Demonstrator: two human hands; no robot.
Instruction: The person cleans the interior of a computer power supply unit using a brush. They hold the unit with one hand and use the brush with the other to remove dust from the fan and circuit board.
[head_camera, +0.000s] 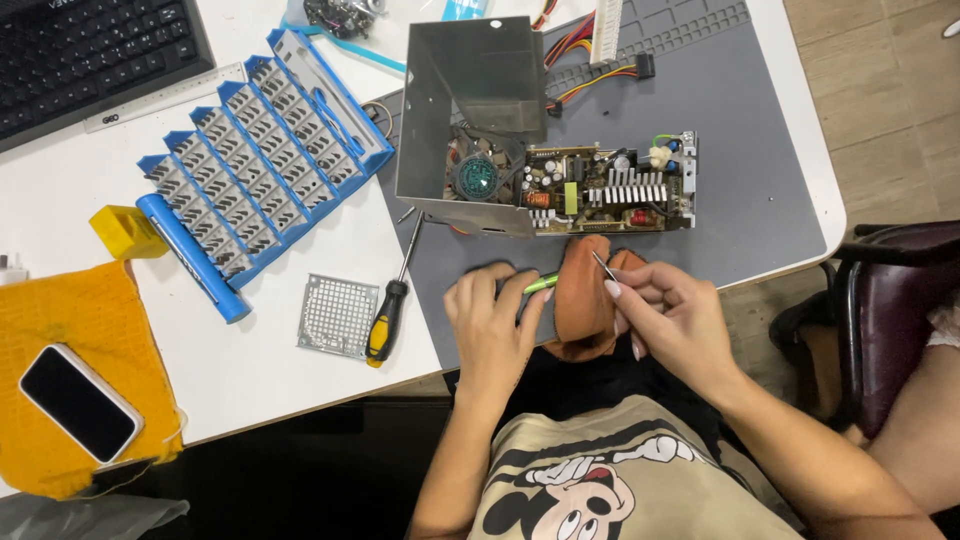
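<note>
Currently both hands work at the counter's near edge, over the grey mat (760, 190). Left hand (492, 318) is closed on a green-handled tool (542, 283), fingers wrapped over the handle; only a short green stretch shows. Right hand (672, 318) pinches the thin metal tip (603, 265) between thumb and forefinger, with an orange cloth (582, 300) bunched under and around the shaft. Cloth hangs partly off the edge toward the person's lap.

Judging from the grip, this looks like wiping the tool clean. To do it well: left hand should hold the handle steady, right hand should keep the cloth folded around the shaft, not bare fingers on the point. Strokes should run toward the tip, away from the palm. The tip looks sharp, so light pressure is better; a slip could jab a finger.

An open power supply (600, 190) sits just beyond the hands at the mat's middle, board exposed, its metal cover (470, 100) standing at its left. A yellow-black screwdriver (390, 310) lies at the mat's left edge, a fan grille (337, 316) beside it. A blue bit case (250, 160) is open toward the counter's left, keyboard (90, 50) in the far left corner, phone (78, 402) on a yellow cloth (70, 320) at the near left corner.
</note>
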